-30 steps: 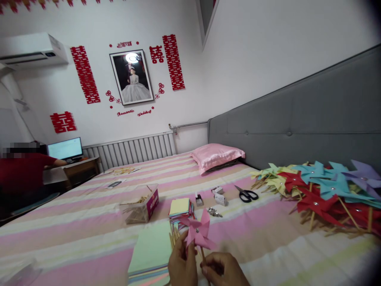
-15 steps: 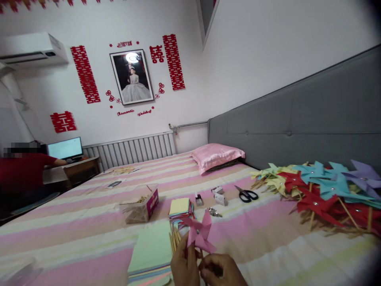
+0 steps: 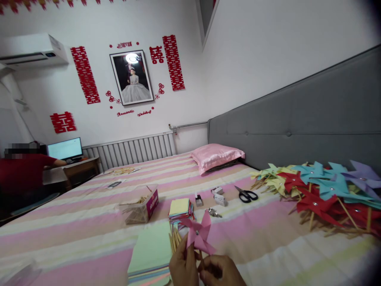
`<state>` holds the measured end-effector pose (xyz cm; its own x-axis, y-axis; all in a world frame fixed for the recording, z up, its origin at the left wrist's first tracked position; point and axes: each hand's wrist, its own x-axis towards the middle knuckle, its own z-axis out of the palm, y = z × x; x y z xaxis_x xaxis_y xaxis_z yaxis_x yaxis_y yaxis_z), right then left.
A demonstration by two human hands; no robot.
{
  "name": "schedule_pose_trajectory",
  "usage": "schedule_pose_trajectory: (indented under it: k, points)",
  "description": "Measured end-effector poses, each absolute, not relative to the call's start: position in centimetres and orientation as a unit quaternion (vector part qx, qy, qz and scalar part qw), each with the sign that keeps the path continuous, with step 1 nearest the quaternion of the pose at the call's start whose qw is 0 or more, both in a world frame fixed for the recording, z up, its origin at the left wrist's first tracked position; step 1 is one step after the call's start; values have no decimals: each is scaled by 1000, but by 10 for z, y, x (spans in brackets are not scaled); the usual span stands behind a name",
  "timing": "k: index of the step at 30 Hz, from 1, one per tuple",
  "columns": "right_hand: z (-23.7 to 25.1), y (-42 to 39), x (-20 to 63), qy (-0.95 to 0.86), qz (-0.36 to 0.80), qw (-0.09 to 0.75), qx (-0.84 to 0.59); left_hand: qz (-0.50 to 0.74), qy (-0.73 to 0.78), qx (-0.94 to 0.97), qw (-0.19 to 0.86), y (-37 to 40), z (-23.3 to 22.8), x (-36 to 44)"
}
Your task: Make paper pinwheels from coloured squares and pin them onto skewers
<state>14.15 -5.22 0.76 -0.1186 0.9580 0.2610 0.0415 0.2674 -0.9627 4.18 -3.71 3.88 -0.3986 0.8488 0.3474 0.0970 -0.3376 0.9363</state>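
A pink paper pinwheel [image 3: 200, 234] on a thin wooden stick faces up at the bottom middle of the head view, a silvery pin at its centre. My left hand [image 3: 183, 262] is closed on it, thumb and fingers at the lower left blade. Just below the blades, my right hand [image 3: 222, 270] pinches the stick [image 3: 202, 258]. Behind my left hand lie a bundle of wooden sticks [image 3: 175, 240] and a stack of large pale green paper [image 3: 151, 248]. Beyond the pinwheel sits a stack of small coloured paper squares [image 3: 180, 208], yellow on top.
On the striped bed are a clear box of sticks [image 3: 139, 208], small white boxes [image 3: 219, 198], a metal pile [image 3: 214, 213] and black scissors [image 3: 247, 194]. Finished pinwheels [image 3: 320, 190] heap at right. A pink pillow [image 3: 218, 155] lies by the headboard. A person in red [image 3: 25, 172] sits far left.
Both hands and the pinwheel have shifted very slightly to the left. My grip looks the same, and the things on the bed have stayed put.
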Motion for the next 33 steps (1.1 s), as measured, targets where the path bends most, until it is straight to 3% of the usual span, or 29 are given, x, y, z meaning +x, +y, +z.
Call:
schedule_pose_trajectory:
  k: [18, 26, 33]
  points:
    - [23, -52, 160, -576, 421, 544, -442, 684, 469, 426, 362, -41, 51, 39]
    - [17, -50, 159, -568, 423, 548, -444, 693, 275, 430, 508, -55, 71, 36]
    - [9, -48, 148, -558, 424, 562, -440, 664, 192, 409, 596, -64, 80, 37]
